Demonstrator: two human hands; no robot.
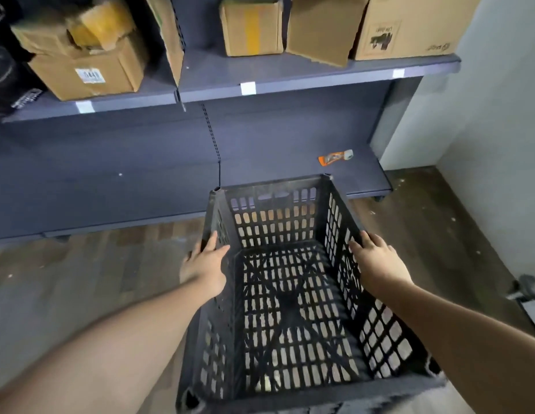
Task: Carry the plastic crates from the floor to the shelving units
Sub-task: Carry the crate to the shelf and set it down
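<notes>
An empty black plastic crate (pixel 287 294) with slotted walls is held in front of me above the wooden floor. My left hand (pixel 204 264) grips its left rim, thumb inside and fingers over the outside. My right hand (pixel 379 259) grips the right rim in the same way. The crate's far end points at the grey shelving unit, close to the front edge of the bottom shelf (pixel 141 186).
Several cardboard boxes (pixel 90 70) stand on the upper shelf (pixel 320 82). A small orange and white packet (pixel 335 158) lies on the bottom shelf at the right. A white wall (pixel 484 144) closes the right side. Something grey lies on the floor at the far right (pixel 526 286).
</notes>
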